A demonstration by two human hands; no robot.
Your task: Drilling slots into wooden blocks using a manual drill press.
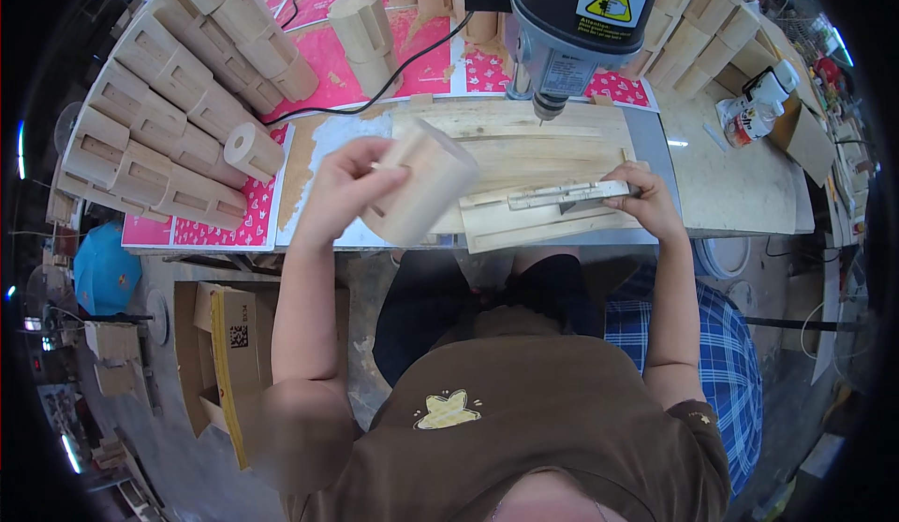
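Surface (740, 185) edge near — left grip (348, 188) clasps a pale, motion-blurred wooden block (429, 190); right grip (648, 205) pinches seemingly a bar (567, 194).

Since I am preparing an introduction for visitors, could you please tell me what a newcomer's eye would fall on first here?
Probably the large drill press at the top, right of centre, with a yellow warning triangle on its housing. Next might come the stacked wooden cylinders at upper left, beside a pink covering, and the pale wooden block in the left hand, near the middle.
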